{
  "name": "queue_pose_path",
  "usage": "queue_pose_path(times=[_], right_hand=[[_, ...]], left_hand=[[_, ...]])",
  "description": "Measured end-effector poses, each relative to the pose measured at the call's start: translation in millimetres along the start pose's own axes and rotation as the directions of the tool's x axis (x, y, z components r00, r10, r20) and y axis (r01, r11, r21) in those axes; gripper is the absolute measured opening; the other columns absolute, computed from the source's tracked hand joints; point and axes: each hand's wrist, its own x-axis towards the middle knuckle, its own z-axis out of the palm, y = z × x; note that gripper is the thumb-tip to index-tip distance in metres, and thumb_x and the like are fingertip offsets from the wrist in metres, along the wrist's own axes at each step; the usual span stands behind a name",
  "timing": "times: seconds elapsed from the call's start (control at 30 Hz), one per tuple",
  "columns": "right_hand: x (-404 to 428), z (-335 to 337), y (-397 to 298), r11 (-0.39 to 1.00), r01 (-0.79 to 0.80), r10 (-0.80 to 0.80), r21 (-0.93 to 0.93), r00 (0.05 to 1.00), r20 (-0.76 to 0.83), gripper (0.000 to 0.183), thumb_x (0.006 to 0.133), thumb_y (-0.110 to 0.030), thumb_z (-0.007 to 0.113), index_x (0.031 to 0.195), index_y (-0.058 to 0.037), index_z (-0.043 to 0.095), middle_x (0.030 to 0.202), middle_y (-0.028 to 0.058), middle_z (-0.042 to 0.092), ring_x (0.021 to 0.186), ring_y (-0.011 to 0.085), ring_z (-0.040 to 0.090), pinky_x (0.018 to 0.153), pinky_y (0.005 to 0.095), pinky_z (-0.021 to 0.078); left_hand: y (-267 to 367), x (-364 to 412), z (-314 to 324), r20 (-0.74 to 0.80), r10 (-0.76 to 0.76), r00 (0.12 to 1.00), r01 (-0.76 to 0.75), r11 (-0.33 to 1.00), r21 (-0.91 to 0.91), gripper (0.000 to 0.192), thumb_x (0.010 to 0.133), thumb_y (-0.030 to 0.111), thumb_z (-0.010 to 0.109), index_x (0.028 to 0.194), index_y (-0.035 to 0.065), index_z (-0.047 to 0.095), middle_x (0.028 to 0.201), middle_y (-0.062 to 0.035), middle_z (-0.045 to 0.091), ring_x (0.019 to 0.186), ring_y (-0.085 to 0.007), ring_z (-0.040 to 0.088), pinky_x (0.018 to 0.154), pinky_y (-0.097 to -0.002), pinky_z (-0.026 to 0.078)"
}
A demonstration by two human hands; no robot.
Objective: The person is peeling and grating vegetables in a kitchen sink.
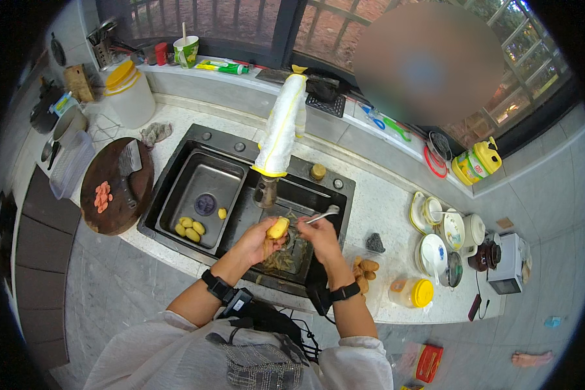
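Note:
My left hand (254, 240) holds a yellow, mostly peeled potato (278, 228) over the right basin of a dark double sink (148, 207). In my right hand (321, 239) is a metal utensil (324, 214), pointing at the potato; its working end is hidden by my fingers. Below both hands, brownish potato peelings (278, 262) lie in the right basin. Several peeled potatoes (192, 235) rest in the left basin, with a small yellow piece (222, 213) apart from them. Unpeeled potatoes (369, 265) sit on the counter beside my right forearm.
A cloth-wrapped faucet (280, 126) rises behind my hands. To the left, a cleaver (129, 158) and sliced carrot-coloured pieces (103, 197) lie on a round chopping board (117, 219). A yellow-lidded jar (412, 292) and stacked bowls (430, 253) stand right. A person's bare foot (531, 359) shows far right.

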Motion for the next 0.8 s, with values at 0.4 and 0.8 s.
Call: queue_pose_path(times=[0.4,0.8], right_hand=[[0,3,-20,0.965,-0.11,0.143,0.239,0.981,-0.128,0.015,0.085,-0.009,0.059,0.092,0.0013,0.051,0.087,0.0116,0.06,0.078,0.0201,0.062,0.061,0.0305,0.0542],[-11,40,12,0.965,0.221,-0.228,-0.141,0.973,-0.036,0.026,0.079,-0.008,0.066,0.102,0.0007,0.056,0.086,0.0047,0.06,0.077,0.0123,0.055,0.071,0.0255,0.0449]], left_hand=[[-1,-2,2,0.013,-0.007,1.0,0.007,0.998,0.056,0.025,0.094,0.031,0.041,0.097,0.0086,0.053,0.08,-0.0047,0.056,0.062,-0.0118,0.05,0.054,-0.0243,0.041],[-8,5,5,-0.036,-0.064,0.997,0.057,0.984,-0.168,0.03,0.094,0.033,0.041,0.096,0.0058,0.054,0.079,-0.0047,0.057,0.057,-0.0124,0.049,0.049,-0.0222,0.042]])
